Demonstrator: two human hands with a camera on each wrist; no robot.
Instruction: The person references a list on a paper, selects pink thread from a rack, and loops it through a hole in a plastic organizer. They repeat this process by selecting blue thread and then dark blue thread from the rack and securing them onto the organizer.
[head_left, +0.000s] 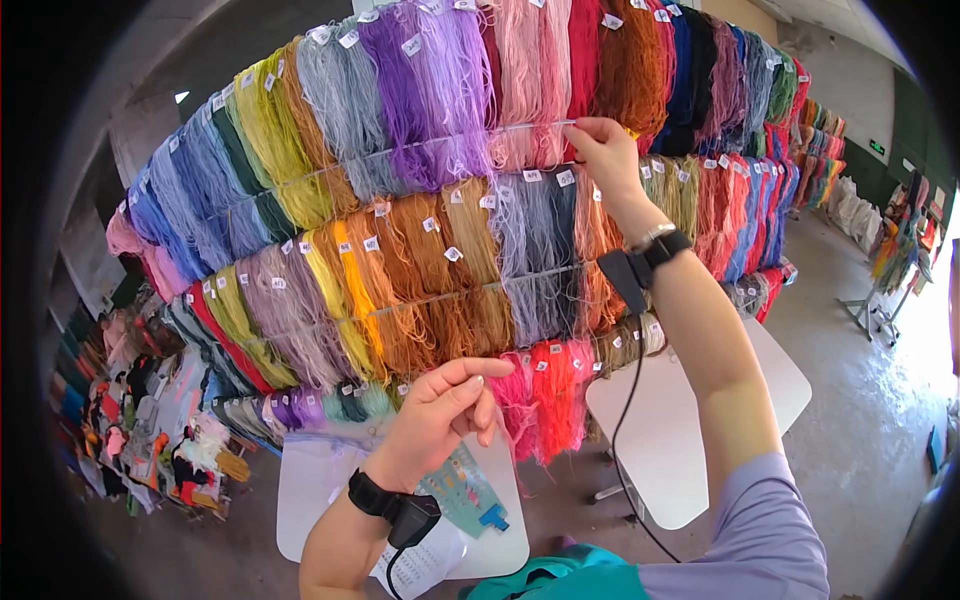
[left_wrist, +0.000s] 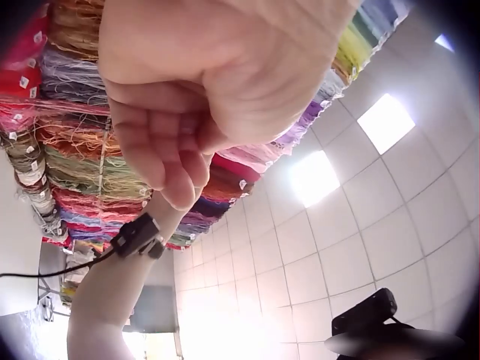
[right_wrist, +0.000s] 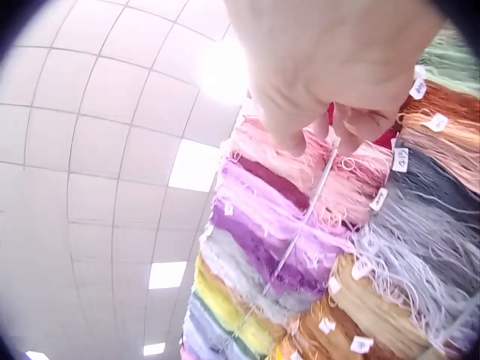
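Skeins hang in labelled rows. Toward the left, yellow-green skeins lie behind a thin rod, which crosses the upper row as far as the pink skeins. Left hand: raised over the desk, fingers loosely curled, holding nothing. Right hand: arm stretched up and forward, thumb and fingers pinching the rod's end. Farther right, no rod is visible across the brown skeins. Judgement: the leftward stretch looks done; the rod end, not yet released, is probably what is left.
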